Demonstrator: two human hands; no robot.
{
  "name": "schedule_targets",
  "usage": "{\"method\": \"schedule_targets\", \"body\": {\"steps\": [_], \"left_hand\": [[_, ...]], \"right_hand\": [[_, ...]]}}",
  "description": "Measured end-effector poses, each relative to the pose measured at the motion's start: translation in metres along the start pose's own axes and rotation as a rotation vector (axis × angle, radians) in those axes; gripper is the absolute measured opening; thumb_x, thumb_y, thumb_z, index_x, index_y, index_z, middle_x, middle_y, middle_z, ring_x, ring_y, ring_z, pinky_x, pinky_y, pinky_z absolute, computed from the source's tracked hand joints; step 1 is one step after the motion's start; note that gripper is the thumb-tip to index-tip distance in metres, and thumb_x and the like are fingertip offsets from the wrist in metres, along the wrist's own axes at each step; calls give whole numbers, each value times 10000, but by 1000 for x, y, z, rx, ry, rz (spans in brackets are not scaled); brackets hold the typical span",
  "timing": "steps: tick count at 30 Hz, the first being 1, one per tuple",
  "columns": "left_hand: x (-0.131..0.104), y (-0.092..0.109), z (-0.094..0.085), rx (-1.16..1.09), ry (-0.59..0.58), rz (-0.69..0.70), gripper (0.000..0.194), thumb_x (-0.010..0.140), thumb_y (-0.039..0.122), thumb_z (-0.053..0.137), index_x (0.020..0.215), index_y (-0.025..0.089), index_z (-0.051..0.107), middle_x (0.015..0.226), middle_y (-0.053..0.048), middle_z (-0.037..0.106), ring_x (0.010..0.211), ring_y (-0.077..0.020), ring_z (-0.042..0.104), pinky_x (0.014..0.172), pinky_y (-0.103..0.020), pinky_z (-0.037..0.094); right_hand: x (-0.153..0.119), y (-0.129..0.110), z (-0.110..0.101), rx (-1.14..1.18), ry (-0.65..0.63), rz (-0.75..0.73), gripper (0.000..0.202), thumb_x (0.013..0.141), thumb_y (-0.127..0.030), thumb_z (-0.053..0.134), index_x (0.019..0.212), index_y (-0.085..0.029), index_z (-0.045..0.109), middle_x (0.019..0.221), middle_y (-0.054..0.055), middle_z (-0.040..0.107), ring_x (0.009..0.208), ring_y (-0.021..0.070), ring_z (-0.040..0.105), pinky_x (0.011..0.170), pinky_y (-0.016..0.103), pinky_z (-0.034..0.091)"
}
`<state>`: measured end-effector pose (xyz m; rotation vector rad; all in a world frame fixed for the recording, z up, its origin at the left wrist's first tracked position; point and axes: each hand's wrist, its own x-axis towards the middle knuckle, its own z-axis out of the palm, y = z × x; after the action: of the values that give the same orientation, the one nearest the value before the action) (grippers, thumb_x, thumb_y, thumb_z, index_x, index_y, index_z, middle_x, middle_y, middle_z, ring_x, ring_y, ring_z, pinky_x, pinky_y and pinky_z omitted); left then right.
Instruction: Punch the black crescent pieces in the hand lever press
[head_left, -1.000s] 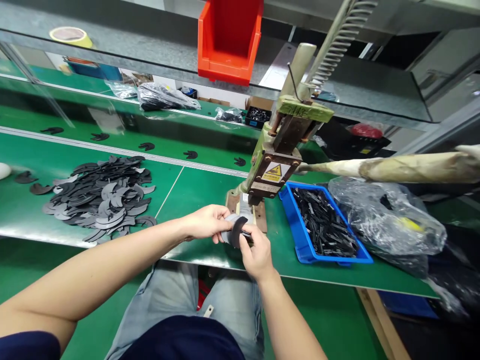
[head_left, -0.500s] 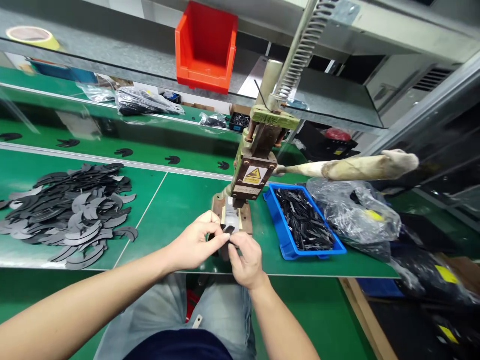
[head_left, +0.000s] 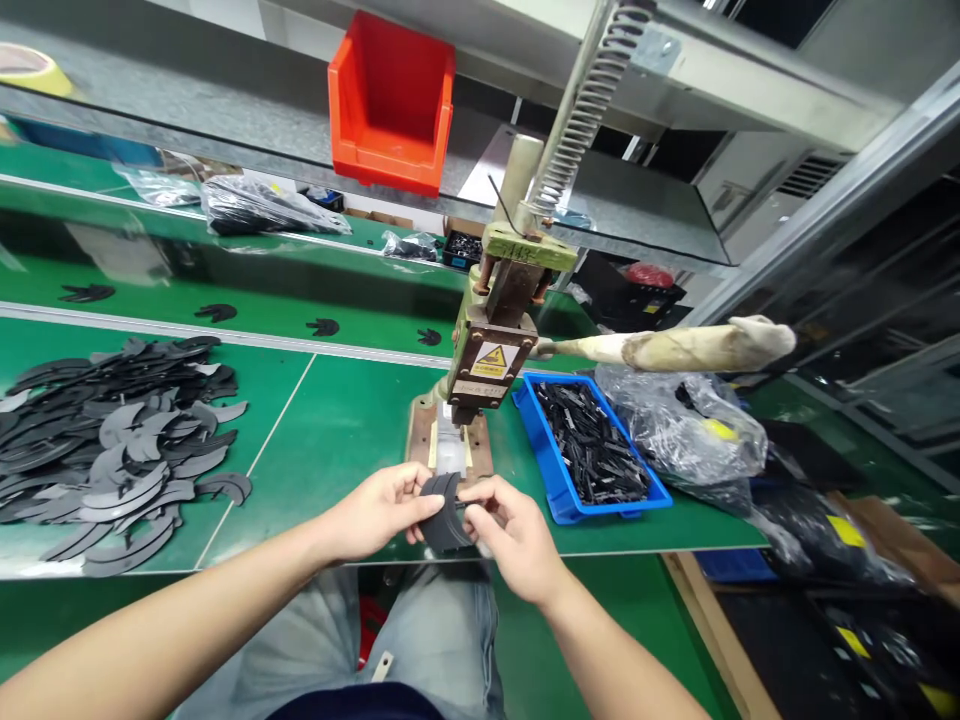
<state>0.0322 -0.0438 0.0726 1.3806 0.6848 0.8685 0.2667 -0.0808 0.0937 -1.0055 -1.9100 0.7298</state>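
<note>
Between my two hands is a black curved plastic piece (head_left: 444, 512), its broad face turned up. My left hand (head_left: 386, 508) pinches its left edge with thumb and fingers. At its right edge my right hand (head_left: 514, 530) is closed, thumb against fingers; a small dark part shows at those fingertips, too small to name. Just beyond the hands stands a hand press (head_left: 487, 360) with a warning label, its ram above a pale fixture (head_left: 451, 450). A pile of similar dark curved pieces (head_left: 127, 450) lies to the left.
Right of the press is a blue tray (head_left: 559, 500) of small black strips, with a plastic bag (head_left: 682, 430) beside it. The press lever (head_left: 675, 347) juts out to the right. An orange bin (head_left: 391, 105) sits on the shelf above. Several dark parts lie on the green strip behind.
The black piece has turned from nearly edge-on to showing its curved face. Both hands have come slightly lower in the view, closer to me. The camera view has shifted a little.
</note>
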Motion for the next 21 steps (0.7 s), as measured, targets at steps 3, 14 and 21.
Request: {"method": "schedule_targets", "body": {"steps": [3,14,21], "left_hand": [[6,-18,-16,118,43,26,466,918,653,693,939,195,609,801,-7,665,655,-144,640,639,-272,519],[6,-68,-52,674,224,142,327,1040,526,539,934,239,655,828,-4,658,775,-186,610,747,-299,477],[5,-70,-51,781,202,204,289,1058,459,531,903,241,642,829,-3,672,757,-173,619,718,-285,466]], "right_hand": [[9,-5,-23,-85,-2,171,256,991,-424,587,1087,-208,685,884,23,733,765,137,687,701,267,567],[169,20,-186,-724,382,281,261,967,-314,585,1073,-118,722,1021,105,734,952,173,656,944,347,502],[247,31,-272,-1005,565,369,428,1033,-390,571,1303,-67,644,1211,171,695,1099,158,661,1028,373,479]]}}
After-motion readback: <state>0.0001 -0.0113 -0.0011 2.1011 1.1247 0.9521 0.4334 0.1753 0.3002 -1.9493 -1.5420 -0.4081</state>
